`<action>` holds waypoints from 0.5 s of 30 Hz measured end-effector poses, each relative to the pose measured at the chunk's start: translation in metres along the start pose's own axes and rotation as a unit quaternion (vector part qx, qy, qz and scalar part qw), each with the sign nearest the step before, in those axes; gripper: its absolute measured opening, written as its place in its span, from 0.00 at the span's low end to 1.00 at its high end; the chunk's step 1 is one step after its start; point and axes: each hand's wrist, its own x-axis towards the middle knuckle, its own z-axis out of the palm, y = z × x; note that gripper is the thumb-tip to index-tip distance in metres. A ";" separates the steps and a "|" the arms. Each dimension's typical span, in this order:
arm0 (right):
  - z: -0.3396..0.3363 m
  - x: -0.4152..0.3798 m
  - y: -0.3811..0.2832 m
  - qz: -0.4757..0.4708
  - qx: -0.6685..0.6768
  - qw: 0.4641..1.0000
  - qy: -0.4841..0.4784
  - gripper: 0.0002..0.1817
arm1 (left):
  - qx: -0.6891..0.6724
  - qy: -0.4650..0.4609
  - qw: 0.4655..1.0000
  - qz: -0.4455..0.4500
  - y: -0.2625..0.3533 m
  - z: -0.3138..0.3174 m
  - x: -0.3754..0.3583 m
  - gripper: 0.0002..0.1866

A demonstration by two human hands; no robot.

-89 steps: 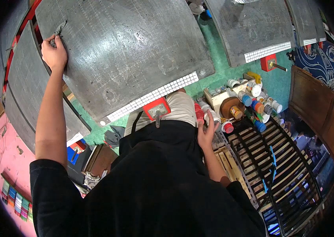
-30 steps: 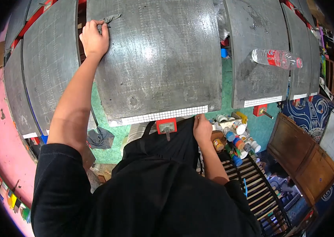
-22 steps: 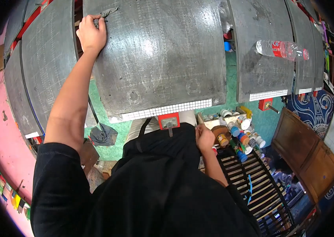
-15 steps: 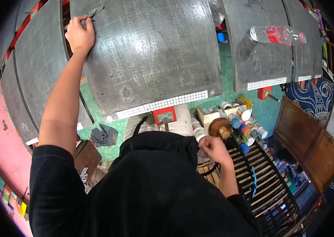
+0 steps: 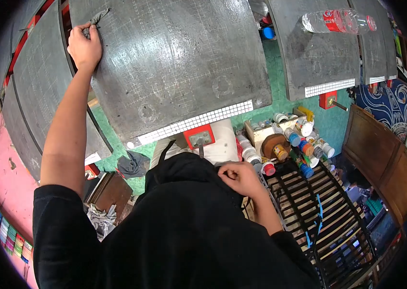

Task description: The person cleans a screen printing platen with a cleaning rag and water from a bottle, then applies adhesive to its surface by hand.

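My left hand is closed around a bunched grey cloth at the upper left edge of a large dark grey panel. Part of the cloth sticks out above my fingers onto the panel. Faint white grid lines and ring marks cover the panel's glossy surface, and a white gridded strip runs along its near edge. Low beside the front of my black clothing, my right hand has its fingers curled in. I see nothing held in it.
A clear plastic bottle lies on the neighbouring panel to the right. Paint jars crowd a wooden box at lower right, beside a black slatted rack. A dark cloth lies on the green floor. Red brackets support the panels.
My right hand has moved left, closer to my body. My left hand still grips the cloth at the panel's edge. The whole view has shifted slightly.
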 end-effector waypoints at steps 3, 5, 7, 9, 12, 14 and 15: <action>-0.003 0.002 0.014 0.075 0.080 0.981 0.158 0.02 | -0.007 -0.004 1.000 -0.003 0.001 -0.002 -0.001 0.16; 0.001 0.020 0.019 0.125 -0.006 0.960 0.250 0.04 | -0.014 -0.004 1.000 -0.005 0.001 -0.001 -0.001 0.16; 0.016 0.028 0.035 0.090 -0.066 0.982 0.153 0.05 | -0.005 0.004 1.000 0.005 0.000 0.000 0.000 0.15; 0.013 0.026 0.018 0.077 -0.083 0.993 -0.032 0.04 | 0.014 0.012 1.000 0.006 0.003 0.000 -0.003 0.12; -0.013 0.017 -0.009 0.051 -0.010 0.999 0.013 0.08 | 0.004 0.024 1.000 0.001 0.010 -0.005 -0.002 0.10; -0.035 0.006 -0.016 0.064 -0.018 0.992 0.110 0.11 | 0.018 0.021 0.999 -0.027 0.026 -0.015 -0.007 0.09; -0.045 0.000 -0.006 0.033 -0.043 0.986 0.161 0.13 | 0.007 0.015 1.000 -0.009 0.032 -0.019 -0.021 0.08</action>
